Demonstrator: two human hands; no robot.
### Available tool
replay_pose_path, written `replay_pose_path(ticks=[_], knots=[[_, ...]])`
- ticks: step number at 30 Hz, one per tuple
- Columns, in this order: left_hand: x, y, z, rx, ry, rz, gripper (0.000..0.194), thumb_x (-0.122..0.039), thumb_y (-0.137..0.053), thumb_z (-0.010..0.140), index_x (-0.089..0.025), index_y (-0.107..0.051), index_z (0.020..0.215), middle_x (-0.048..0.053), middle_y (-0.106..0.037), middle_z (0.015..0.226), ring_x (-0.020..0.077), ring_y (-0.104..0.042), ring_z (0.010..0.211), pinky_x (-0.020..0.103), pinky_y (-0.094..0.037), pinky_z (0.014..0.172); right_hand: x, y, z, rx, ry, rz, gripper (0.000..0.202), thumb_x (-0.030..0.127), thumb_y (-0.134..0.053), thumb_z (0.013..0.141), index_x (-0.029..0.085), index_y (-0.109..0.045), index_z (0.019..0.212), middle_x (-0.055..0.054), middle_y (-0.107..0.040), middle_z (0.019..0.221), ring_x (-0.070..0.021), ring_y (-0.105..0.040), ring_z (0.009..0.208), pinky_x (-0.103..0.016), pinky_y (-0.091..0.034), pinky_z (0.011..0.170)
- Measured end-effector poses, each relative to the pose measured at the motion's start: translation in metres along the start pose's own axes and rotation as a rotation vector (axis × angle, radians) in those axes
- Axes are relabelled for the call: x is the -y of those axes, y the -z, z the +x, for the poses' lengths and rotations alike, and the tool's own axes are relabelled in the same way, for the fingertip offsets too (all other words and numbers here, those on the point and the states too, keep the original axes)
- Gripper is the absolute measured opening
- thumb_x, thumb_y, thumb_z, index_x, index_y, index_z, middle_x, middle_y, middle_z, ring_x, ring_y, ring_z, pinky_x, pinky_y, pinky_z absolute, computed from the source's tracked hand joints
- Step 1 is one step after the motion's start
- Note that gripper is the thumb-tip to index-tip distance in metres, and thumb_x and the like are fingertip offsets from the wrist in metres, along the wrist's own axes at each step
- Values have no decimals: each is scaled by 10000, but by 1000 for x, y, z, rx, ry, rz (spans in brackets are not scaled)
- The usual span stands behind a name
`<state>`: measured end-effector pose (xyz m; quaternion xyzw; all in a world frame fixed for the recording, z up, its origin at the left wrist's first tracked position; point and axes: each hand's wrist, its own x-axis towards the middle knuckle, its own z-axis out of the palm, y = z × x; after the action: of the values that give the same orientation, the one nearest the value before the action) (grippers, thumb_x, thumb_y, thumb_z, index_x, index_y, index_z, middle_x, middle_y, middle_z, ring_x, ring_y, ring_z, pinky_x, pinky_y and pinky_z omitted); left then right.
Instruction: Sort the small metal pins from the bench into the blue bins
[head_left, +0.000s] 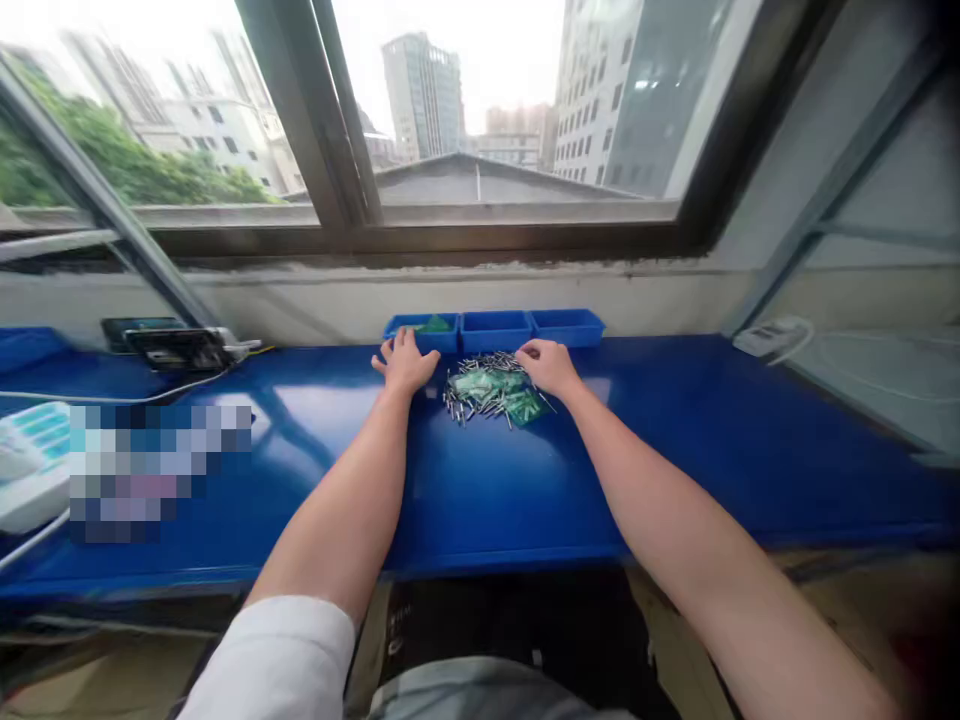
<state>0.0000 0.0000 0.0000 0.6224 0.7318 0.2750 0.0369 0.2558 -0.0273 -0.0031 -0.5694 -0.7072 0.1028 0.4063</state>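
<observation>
A pile of small metal pins [478, 405] lies on the blue table, with crumpled green plastic packets [491, 385] among them. Behind the pile stand three joined blue bins: the left bin [450, 345] holds some green plastic, beside the middle bin [495, 330] and the right bin [568, 326]. My left hand [406, 362] is at the front of the left bin, fingers spread, with nothing seen in it. My right hand [551, 366] is at the right back edge of the pile, fingertips pinched together; what they hold, if anything, is too small to name.
The blue table [495, 500] runs below a window. At the left are a phone [180, 350], a white cable and a white box with teal parts [37, 450]. A white power strip [770, 336] lies at the right back, near a metal frame post.
</observation>
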Motion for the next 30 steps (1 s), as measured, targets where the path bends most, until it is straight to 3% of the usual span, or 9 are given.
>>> replay_pose_path(ticks=[2,5,8,10,12,15,20,24,30], knots=[[-2,0,-2,-18,-1,8,753,-472,-492,740,-204,-332,1424,89,-181,1559,363,-183,1391,632,-149,1081,0,1,0,75,21,7,187,233,-577,763,166,-723,859,-48,-711,849,-169,-627,786,-260,-446,746],[-10,0,-8,-65,-51,-5,712,-437,-510,742,-201,-372,1399,108,-189,1555,359,-226,1375,591,-213,1072,1,5,-1,200,60,-24,256,230,-648,699,184,-719,941,-49,-694,927,-199,-598,881,-294,-438,828],[-24,3,-17,-109,-146,-54,600,-385,-503,761,-200,-467,1330,121,-376,1468,332,-326,1325,509,-309,1037,2,11,-3,295,64,-102,378,324,-708,653,234,-702,1021,-63,-642,1026,-273,-508,1046,-375,-400,912],[-33,4,-22,-78,-251,-74,458,-350,-490,770,-209,-585,1195,108,-555,1306,308,-435,1239,464,-358,995,2,13,-4,319,34,-142,439,401,-707,656,252,-681,1069,-82,-600,1070,-306,-454,1097,-413,-382,929],[-40,6,-26,24,-329,-67,330,-335,-474,782,-213,-671,1017,85,-669,1104,284,-548,1095,419,-395,946,2,14,-5,331,15,-163,463,448,-688,676,250,-666,1094,-97,-571,1111,-319,-424,1123,-432,-363,946],[-44,6,-29,164,-378,-44,314,-421,-513,767,-202,-701,891,79,-707,941,277,-613,938,375,-429,869,1,11,-6,335,11,-184,441,457,-662,704,245,-662,1091,-104,-559,1148,-327,-402,1143,-443,-344,960],[-43,2,-30,324,-458,19,546,-635,-639,614,-206,-702,946,100,-689,1002,327,-601,961,405,-418,873,3,6,-6,310,11,-196,408,424,-643,719,230,-664,1078,-111,-561,1159,-327,-410,1131,-437,-349,943],[-40,-4,-28,359,-462,-45,572,-634,-650,619,-199,-692,988,107,-676,1030,310,-606,952,380,-439,837,6,4,-7,298,4,-185,350,376,-586,760,218,-673,1060,-109,-574,1142,-316,-425,1112,-432,-348,937],[-41,-7,-28,231,-460,-152,466,-517,-715,623,-206,-694,969,88,-678,1002,274,-607,921,366,-441,846,7,4,-7,258,19,-164,346,418,-552,800,193,-687,1025,-124,-602,1102,-305,-449,1082,-424,-360,924]])
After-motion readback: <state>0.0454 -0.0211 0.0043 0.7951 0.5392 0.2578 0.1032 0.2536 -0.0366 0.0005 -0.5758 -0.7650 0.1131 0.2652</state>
